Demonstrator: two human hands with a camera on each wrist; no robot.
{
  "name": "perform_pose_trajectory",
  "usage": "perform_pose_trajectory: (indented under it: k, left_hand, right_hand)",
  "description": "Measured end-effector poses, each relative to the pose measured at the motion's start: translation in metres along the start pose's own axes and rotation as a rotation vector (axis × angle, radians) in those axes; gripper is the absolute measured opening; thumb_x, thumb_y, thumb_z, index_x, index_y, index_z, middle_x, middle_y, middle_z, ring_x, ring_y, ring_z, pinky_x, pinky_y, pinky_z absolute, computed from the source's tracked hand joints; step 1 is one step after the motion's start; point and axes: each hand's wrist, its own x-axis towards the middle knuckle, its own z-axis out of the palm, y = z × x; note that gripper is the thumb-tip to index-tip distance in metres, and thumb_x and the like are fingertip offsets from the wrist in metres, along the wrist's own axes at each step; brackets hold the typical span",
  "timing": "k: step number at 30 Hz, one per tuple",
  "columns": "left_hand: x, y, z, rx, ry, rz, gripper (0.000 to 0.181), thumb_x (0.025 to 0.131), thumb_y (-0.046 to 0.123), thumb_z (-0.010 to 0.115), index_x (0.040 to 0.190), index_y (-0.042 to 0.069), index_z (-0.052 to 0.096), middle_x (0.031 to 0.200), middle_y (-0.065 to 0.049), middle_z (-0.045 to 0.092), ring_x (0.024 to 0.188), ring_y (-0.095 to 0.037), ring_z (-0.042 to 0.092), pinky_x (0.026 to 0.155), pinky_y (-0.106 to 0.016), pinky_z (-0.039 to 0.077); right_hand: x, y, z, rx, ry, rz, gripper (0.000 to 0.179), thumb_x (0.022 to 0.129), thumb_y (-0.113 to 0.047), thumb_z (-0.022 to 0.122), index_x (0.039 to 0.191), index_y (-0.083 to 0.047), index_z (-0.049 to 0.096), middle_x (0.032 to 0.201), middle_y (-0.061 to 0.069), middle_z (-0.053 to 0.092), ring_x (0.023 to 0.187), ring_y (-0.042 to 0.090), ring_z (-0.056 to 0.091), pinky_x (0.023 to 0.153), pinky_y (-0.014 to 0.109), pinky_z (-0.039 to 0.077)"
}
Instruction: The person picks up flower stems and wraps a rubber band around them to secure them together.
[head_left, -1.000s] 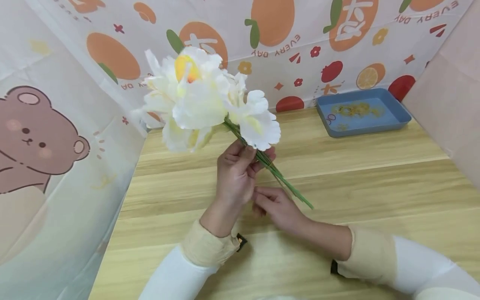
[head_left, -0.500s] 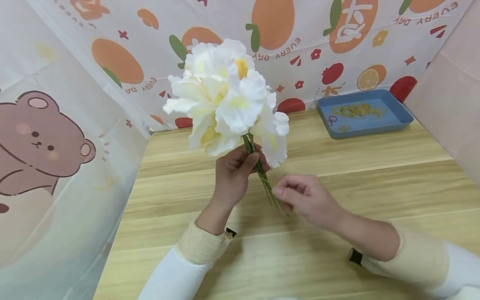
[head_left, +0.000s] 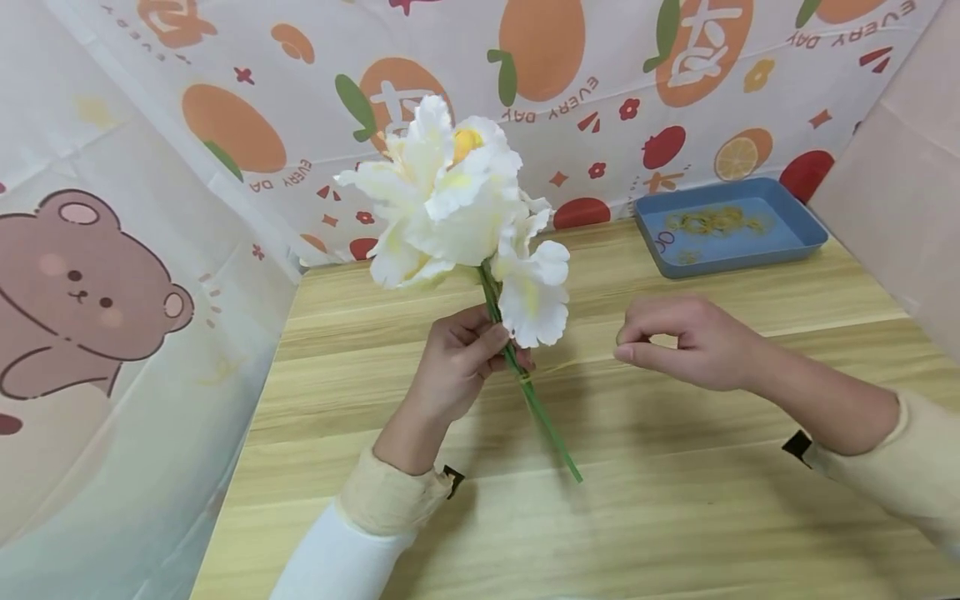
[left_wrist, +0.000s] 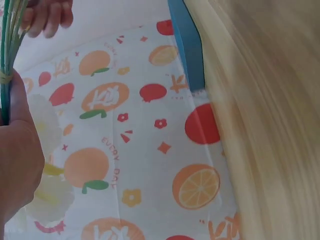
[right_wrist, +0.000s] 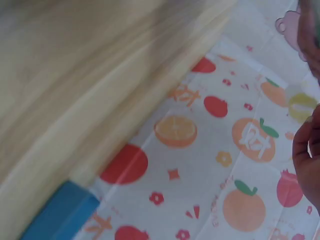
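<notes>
White flowers point(head_left: 457, 200) w/ yellow centres, bunched, held over middle of the table point(head_left: 675, 533), blooms up & toward the back wall. Green stems point(head_left: 551, 429) slant down to pic's R, toward the person. L hand point(head_left: 461, 358) clamped on stems just below the blooms, thumb on near side. Yellow rubber band point(head_left: 525, 379) round stems just below L hand; thin stretch of it runs off toward R hand point(head_left: 690, 342), faint near the far end. R hand well apart from stems, thumb & index tips together, pinching band's end; other fingers curled.

L wrist cam: only close look at the band round the stem bundle, plus several stems side by side; R hand's fingertips at top edge, one bloom partly behind L hand. Whole bunch only in head view. R wrist cam: fingers at R edge, mostly cut off; pinch can't be checked there.

Further out: blue tray point(head_left: 675, 268), back R of table, w/ loose yellowish bands point(head_left: 716, 221) & a purplish one point(head_left: 663, 240). Tray's inside in head view only; both wrist cams get just its outer side. Behind: fruit-print cloth point(head_left: 480, 50); L side, brown bear print point(head_left: 90, 283), w/ a pink bit of it top R in R wrist cam.
</notes>
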Motion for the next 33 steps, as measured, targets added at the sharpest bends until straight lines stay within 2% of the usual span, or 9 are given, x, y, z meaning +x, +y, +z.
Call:
perform_pose_trajectory:
  k: [4,6,10,15,21,24,27,31,33]
  left_hand:
    - [-0.006,0.001,0.002,-0.092,-0.033,-0.005,0.017,0.098,0.000,0.053,0.104,0.007,0.067,0.077,-0.004,0.071,0.072,-0.017,0.070,0.073,-0.033,0.062]
    - [-0.008,0.001,0.003,-0.165,-0.051,0.000,0.013,0.098,0.005,0.056,0.103,0.008,0.068,0.079,-0.004,0.071,0.073,-0.017,0.071,0.074,-0.033,0.062]
    - [-0.012,-0.002,0.008,-0.339,-0.084,-0.022,0.016,0.100,0.004,0.053,0.097,0.008,0.068,0.083,-0.003,0.071,0.077,-0.017,0.072,0.080,-0.034,0.062]
    - [-0.014,-0.003,0.023,-0.497,-0.061,-0.025,0.025,0.103,0.002,0.044,0.095,0.007,0.067,0.088,-0.002,0.070,0.082,-0.015,0.073,0.088,-0.035,0.060]
    - [-0.009,-0.002,0.038,-0.644,0.061,0.022,0.024,0.105,0.007,0.042,0.100,0.005,0.065,0.092,-0.002,0.069,0.087,-0.014,0.073,0.088,-0.032,0.059]
    - [-0.006,-0.002,0.042,-0.636,0.191,0.067,0.026,0.105,0.007,0.041,0.096,0.006,0.066,0.089,-0.003,0.071,0.086,-0.015,0.073,0.086,-0.032,0.060]
    - [-0.003,-0.003,0.043,-0.538,0.319,0.120,0.024,0.103,0.005,0.045,0.092,0.007,0.067,0.086,-0.005,0.072,0.084,-0.017,0.074,0.085,-0.035,0.061]
    - [0.000,-0.003,0.038,-0.275,0.371,0.203,0.017,0.100,0.000,0.051,0.095,0.004,0.067,0.084,-0.007,0.071,0.082,-0.020,0.073,0.083,-0.039,0.061]
    - [0.000,-0.003,0.033,-0.100,0.369,0.245,0.013,0.099,0.001,0.055,0.100,0.001,0.067,0.083,-0.008,0.069,0.081,-0.021,0.072,0.082,-0.039,0.062]
  right_hand:
    - [0.007,0.007,-0.004,-0.136,0.021,-0.233,0.015,0.088,-0.006,0.071,0.084,-0.021,0.067,0.071,-0.010,0.052,0.069,0.003,0.044,0.062,0.015,0.037]
    - [0.009,0.010,-0.003,-0.178,0.048,-0.279,0.012,0.095,-0.018,0.066,0.083,-0.018,0.068,0.071,-0.009,0.052,0.067,0.004,0.043,0.063,0.015,0.035]
    - [0.011,0.022,0.006,-0.194,0.114,-0.306,0.023,0.098,-0.029,0.061,0.082,-0.015,0.069,0.069,-0.008,0.050,0.064,0.004,0.041,0.061,0.012,0.032]
    - [0.010,0.040,0.028,-0.022,0.128,-0.177,0.012,0.098,-0.018,0.062,0.089,-0.016,0.071,0.072,-0.008,0.056,0.065,0.003,0.046,0.058,0.015,0.038]
    - [0.022,0.045,0.078,0.420,0.079,0.211,0.015,0.100,-0.011,0.057,0.093,-0.003,0.068,0.073,0.000,0.061,0.064,0.012,0.054,0.056,0.023,0.049]
    - [0.028,0.036,0.108,0.621,0.103,0.384,0.022,0.102,-0.016,0.051,0.103,0.001,0.065,0.067,0.003,0.057,0.058,0.014,0.052,0.053,0.024,0.048]
    - [0.029,0.021,0.136,0.838,0.123,0.496,0.024,0.105,-0.022,0.044,0.105,-0.004,0.059,0.061,-0.001,0.047,0.053,0.010,0.044,0.049,0.022,0.039]
    - [0.027,-0.008,0.161,1.158,0.160,0.590,0.023,0.107,-0.032,0.039,0.098,-0.015,0.050,0.055,-0.006,0.037,0.047,0.008,0.036,0.046,0.022,0.030]
    - [0.027,-0.024,0.164,1.248,0.201,0.626,0.024,0.106,-0.037,0.041,0.098,-0.016,0.050,0.054,-0.007,0.035,0.046,0.007,0.035,0.045,0.021,0.028]
